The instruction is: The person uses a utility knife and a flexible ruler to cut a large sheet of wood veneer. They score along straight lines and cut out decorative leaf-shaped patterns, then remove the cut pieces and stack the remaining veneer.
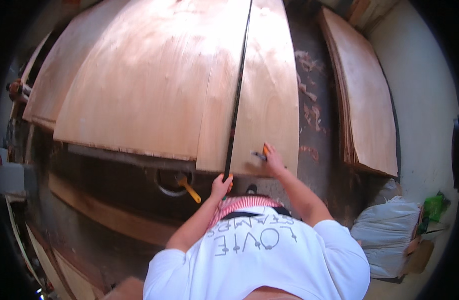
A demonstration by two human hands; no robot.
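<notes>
My left hand (221, 187) is closed around the near end of a long dark straightedge (238, 95), at the sheet's near edge. The straightedge runs away from me over a thin wood veneer sheet (269, 100). To its right, just above the sheet, my right hand (274, 162) is closed on a slim dark knife (260, 156) with a shiny tip; its exact kind is too small to tell. Orange shows at the fingers of both hands, perhaps finger covers. Left of the straightedge, more veneer (144, 95) lies in a broad stack.
Another veneer stack (364, 90) stands at the right, with curled wood scraps (312, 112) on the floor between. Below the left stack's near edge are a round container (162, 183) and a yellow-handled brush (190, 191). A white sack (387, 235) lies at the lower right.
</notes>
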